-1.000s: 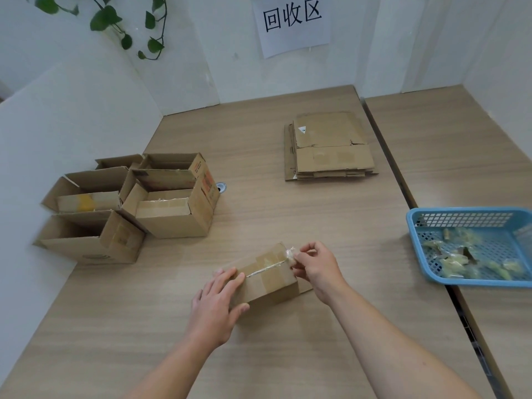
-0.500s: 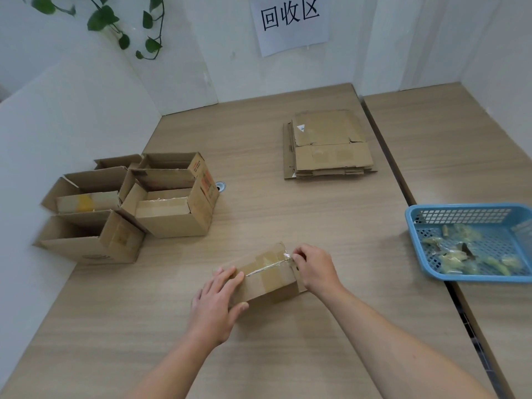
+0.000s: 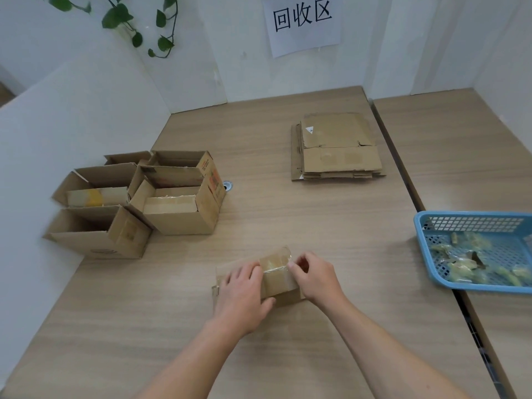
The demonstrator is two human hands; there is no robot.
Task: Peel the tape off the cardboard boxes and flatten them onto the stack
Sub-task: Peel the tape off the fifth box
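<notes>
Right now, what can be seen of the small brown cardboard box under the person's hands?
The small brown cardboard box lies closed on the light wooden table, close to the person. A wide band of glossy clear tape crosses its top and front, lifting in a loop at the far edge. The left hand grips its left end, fingers on top, thumb on the front; the right hand pinches the tape at its right end.
</notes>
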